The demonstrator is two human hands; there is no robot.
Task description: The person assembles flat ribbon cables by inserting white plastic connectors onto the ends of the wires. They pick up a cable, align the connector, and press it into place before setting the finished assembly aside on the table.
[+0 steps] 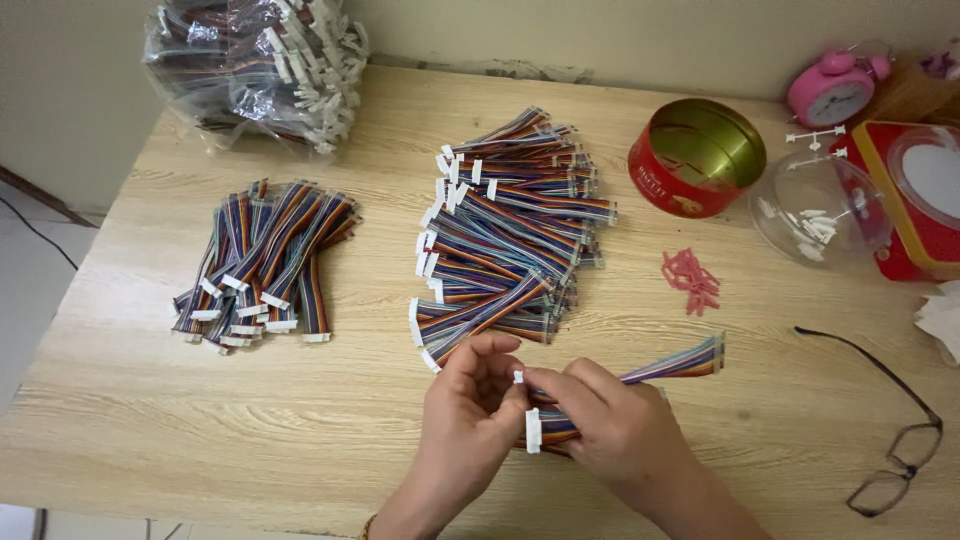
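Observation:
My left hand (472, 405) and my right hand (610, 425) meet near the table's front edge, both gripping one multicoloured ribbon cable (680, 362). Its white connector (533, 431) shows between my hands, and its far end fans out to the right. A small white piece (518, 377) is pinched between my fingertips just above the connector. Right behind my hands lies a large heap of the same ribbon cables (505, 235).
A smaller bunch of cables (265, 262) lies at the left, a plastic bag of cables (255, 65) at the back left. At the right: red round tin (695, 160), clear bowl with white pieces (820, 210), small red pieces (690, 280), black glasses (895, 420), pink clock (832, 90).

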